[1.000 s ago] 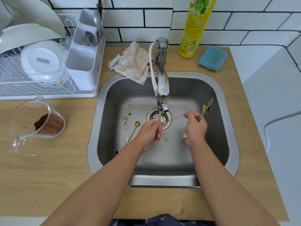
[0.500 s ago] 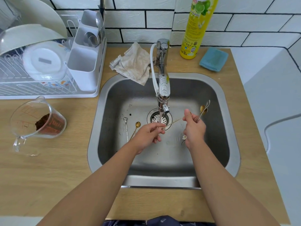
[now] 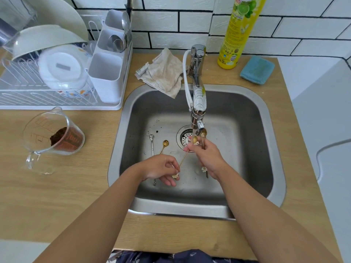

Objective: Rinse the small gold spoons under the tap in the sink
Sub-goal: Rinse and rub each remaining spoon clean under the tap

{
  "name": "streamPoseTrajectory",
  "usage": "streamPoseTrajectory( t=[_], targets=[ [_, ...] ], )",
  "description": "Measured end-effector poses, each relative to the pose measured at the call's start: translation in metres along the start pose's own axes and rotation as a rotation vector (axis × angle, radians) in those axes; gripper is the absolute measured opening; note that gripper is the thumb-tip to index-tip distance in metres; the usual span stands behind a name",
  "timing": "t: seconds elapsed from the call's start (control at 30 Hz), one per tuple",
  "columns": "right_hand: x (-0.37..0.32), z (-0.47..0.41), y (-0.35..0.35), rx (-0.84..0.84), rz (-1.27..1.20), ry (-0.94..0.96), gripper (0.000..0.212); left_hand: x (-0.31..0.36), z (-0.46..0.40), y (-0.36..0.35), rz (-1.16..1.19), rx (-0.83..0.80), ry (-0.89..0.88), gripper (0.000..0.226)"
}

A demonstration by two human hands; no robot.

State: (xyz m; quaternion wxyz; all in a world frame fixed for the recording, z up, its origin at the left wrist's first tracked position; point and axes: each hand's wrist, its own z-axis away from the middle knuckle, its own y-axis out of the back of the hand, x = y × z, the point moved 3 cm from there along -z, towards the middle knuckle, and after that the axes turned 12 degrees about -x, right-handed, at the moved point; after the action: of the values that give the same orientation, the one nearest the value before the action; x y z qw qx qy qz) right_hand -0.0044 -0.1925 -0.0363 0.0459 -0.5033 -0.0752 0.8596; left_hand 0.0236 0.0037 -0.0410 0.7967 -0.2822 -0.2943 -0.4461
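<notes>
The right hand [image 3: 206, 156] is clamped on a small bunch of gold spoons [image 3: 199, 137], bowls up right at the tap [image 3: 197, 103] spout over the drain, while the left hand [image 3: 161, 169] pinches the flower end of 1 thin gold spoon [image 3: 183, 158] whose bowl meets the right fingertips. The step looks best done by turning the bowls slowly in the stream with a firm grip on the wet handles — 2 more spoons [image 3: 159, 149] lie waiting on the sink [image 3: 247, 114] floor. Against 0.5 s ago, the right hand has swung its bunch from out on the right to under the spout — the left has dropped lower.
</notes>
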Motion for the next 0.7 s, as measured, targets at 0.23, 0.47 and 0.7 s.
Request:
streamPoseTrajectory(
  t=[0.23, 0.47, 0.7],
  targets=[
    [-0.001, 0.002, -0.003, -0.115, -0.059, -0.014, 0.030, 0.004, 0.002, -0.006, -0.148, 0.038, 0.083, 0.017],
    [-0.006, 0.003, 0.006, 0.122, 0.033, 0.038, 0.020, 0.006, 0.005, -0.006, -0.276, 0.104, 0.076, 0.028],
    [-0.006, -0.001, 0.008, 0.114, -0.254, 0.025, 0.028, 0.017, 0.007, 0.011, 0.094, 0.537, -0.235, 0.011]
  ],
)
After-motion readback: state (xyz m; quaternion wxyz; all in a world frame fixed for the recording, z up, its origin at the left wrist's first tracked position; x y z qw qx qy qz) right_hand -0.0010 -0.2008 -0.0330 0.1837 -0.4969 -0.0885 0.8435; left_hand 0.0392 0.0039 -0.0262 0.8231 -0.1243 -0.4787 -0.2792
